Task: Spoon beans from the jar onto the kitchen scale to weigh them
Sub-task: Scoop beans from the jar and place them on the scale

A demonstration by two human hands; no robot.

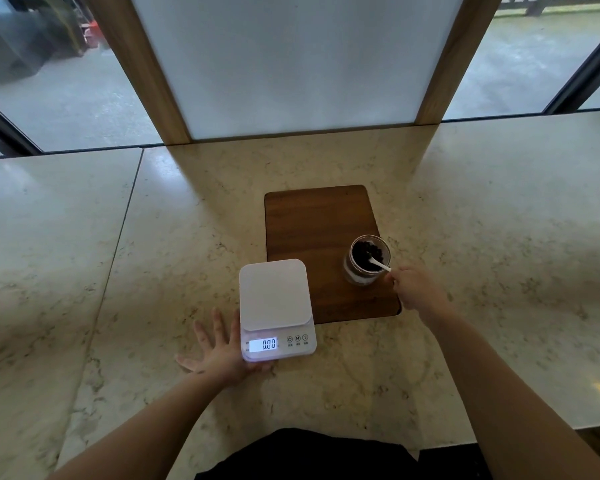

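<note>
A white kitchen scale (274, 296) sits on the marble counter, its lit display reading 0.00 and its platform bare. To its right, a clear glass jar (366, 259) of dark beans stands on a wooden board (312, 220). A white spoon (378, 263) rests with its bowl among the beans. My right hand (414, 287) pinches the spoon's handle just outside the jar's rim. My left hand (222, 351) lies flat on the counter with fingers spread, touching the scale's near left corner.
The marble counter (499, 237) stretches wide on both sides, with a seam on the left. A wood-framed white panel (291, 64) rises behind the board. Windows flank it. The counter's front edge runs near my body.
</note>
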